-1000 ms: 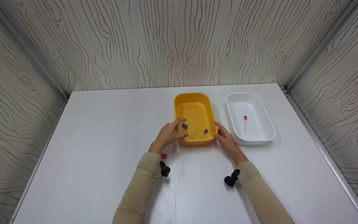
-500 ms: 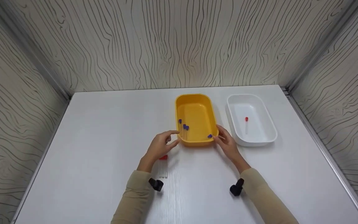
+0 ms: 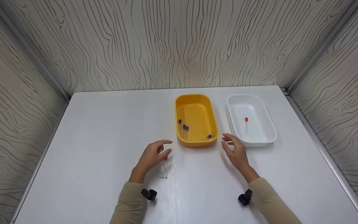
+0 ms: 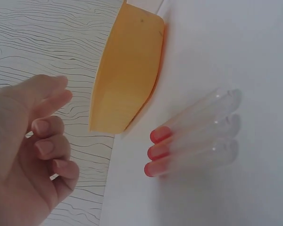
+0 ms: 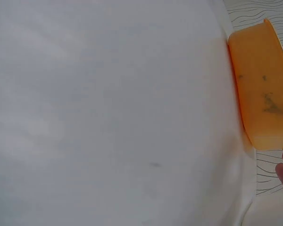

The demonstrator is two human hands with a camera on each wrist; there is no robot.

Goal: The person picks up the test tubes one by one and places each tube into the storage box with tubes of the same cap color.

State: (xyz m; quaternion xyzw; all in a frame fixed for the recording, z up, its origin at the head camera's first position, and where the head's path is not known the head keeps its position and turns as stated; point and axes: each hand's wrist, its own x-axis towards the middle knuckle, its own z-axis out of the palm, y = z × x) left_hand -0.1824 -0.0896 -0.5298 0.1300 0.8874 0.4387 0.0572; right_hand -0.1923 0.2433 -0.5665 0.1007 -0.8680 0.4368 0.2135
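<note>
My left hand (image 3: 152,156), empty with loosely bent fingers, hovers near the front left of the yellow tray (image 3: 197,144). Under it, partly hidden in the head view, lie three clear tubes with red caps (image 4: 159,151), side by side on the table. My right hand (image 3: 236,153) holds nothing and is between the fronts of the two trays, fingers relaxed and apart from the yellow rim. Inside the yellow tray are several blue-capped tubes (image 3: 184,127), grouped at its left side, with another blue cap (image 3: 209,136) at the front right corner.
To the right of the yellow tray stands a white tray (image 3: 272,137) holding one red-capped tube (image 3: 246,119). Patterned panels (image 3: 179,43) enclose the white table (image 3: 110,130) at the back and both sides.
Both hands have let go of the yellow tray and drawn back toward the person, the left one leftward and the right one rightward. The blue-capped tube at right has shifted toward the front corner.
</note>
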